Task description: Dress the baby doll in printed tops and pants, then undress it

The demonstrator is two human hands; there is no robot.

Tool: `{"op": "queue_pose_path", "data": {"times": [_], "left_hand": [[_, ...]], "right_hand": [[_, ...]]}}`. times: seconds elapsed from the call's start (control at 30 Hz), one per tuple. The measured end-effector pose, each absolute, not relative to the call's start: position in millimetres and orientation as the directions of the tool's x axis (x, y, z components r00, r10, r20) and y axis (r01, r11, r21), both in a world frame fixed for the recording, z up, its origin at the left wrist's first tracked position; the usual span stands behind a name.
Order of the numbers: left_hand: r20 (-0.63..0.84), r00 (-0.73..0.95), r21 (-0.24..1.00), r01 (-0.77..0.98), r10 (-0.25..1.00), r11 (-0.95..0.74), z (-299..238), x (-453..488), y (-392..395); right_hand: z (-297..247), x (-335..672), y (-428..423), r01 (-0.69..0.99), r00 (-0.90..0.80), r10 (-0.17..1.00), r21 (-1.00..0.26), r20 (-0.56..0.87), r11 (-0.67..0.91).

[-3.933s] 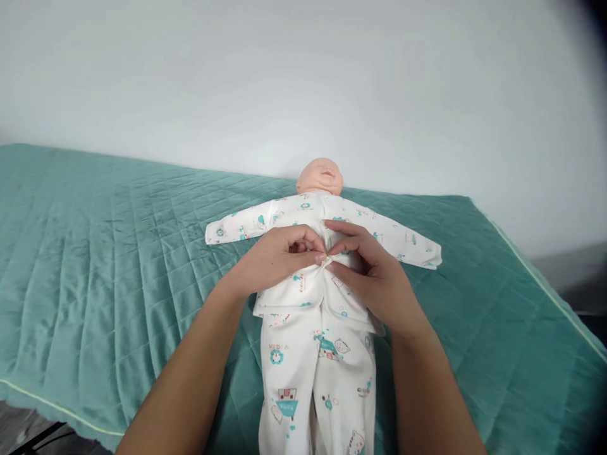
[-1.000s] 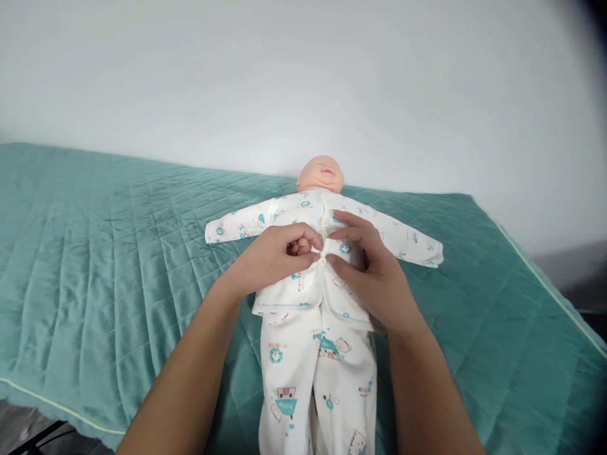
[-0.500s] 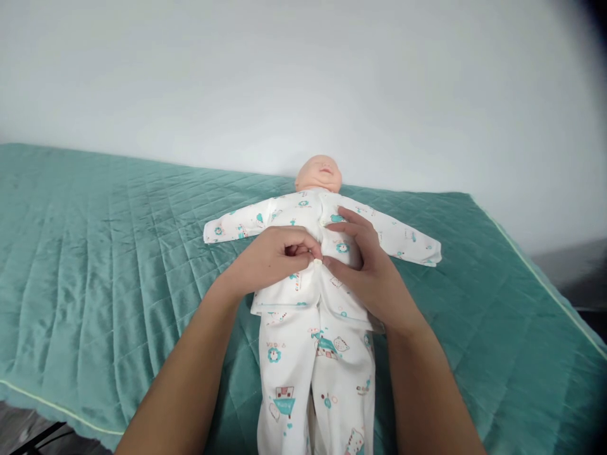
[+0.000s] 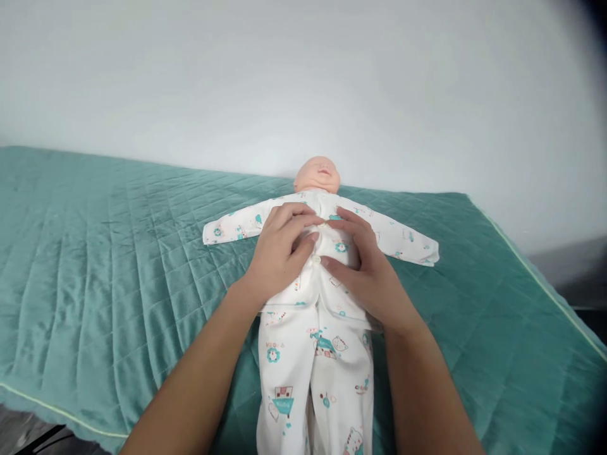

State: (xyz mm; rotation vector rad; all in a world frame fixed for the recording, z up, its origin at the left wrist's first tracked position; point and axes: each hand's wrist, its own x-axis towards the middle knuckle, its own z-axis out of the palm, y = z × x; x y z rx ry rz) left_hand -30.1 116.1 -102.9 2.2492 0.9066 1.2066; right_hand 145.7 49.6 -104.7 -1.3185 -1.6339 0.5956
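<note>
On its back lies a baby doll (image 4: pixel 317 174), dressed in a white printed shirt (image 4: pixel 308 287) and matching trousers (image 4: pixel 289 373). My left hand (image 4: pixel 287 249) rests on the left half of the shirt front, fingers stretched toward the middle. Opposite it, my right hand (image 4: pixel 363 262) touches the other half with its thumb and fingers apart. Between the two thumbs a small pale button (image 4: pixel 317 259) shows on the front seam. Another button (image 4: pixel 325 223) sits higher, by the fingertips of both hands. My palms hide part of the shirt's sides.
A green quilted cover (image 4: pixel 133 253) spreads under the doll, with a pale piped edge at the right and lower left. Behind it rises a plain light wall (image 4: pixel 284 82). Dark thin bars (image 4: pixel 45 439) show at the lower left by the floor.
My left hand has let go of its pinch at the lower button and moved up the shirt, its fingers now extended. My right hand has stayed nearly in place.
</note>
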Motion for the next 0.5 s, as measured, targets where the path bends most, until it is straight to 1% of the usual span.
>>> {"op": "queue_pose_path", "data": {"times": [0.03, 0.1, 0.27, 0.5], "left_hand": [[0.582, 0.415, 0.600, 0.361, 0.699, -0.714, -104.5, -29.4, 116.4], [0.588, 0.422, 0.580, 0.375, 0.690, -0.724, -106.3, -29.4, 117.3], [0.571, 0.386, 0.614, 0.385, 0.724, -0.689, -107.0, -30.1, 118.7], [0.556, 0.386, 0.597, 0.431, 0.736, -0.677, -107.7, -29.0, 120.0]], "right_hand": [[-106.0, 145.2, 50.1, 0.487, 0.005, 0.930, -0.813, 0.368, 0.319], [-108.2, 144.0, 51.4, 0.488, 0.021, 0.920, -0.807, 0.392, 0.333], [-109.1, 141.7, 53.5, 0.512, 0.052, 0.910, -0.793, 0.412, 0.330], [-108.1, 141.1, 52.8, 0.535, 0.052, 0.903, -0.775, 0.427, 0.336]]}}
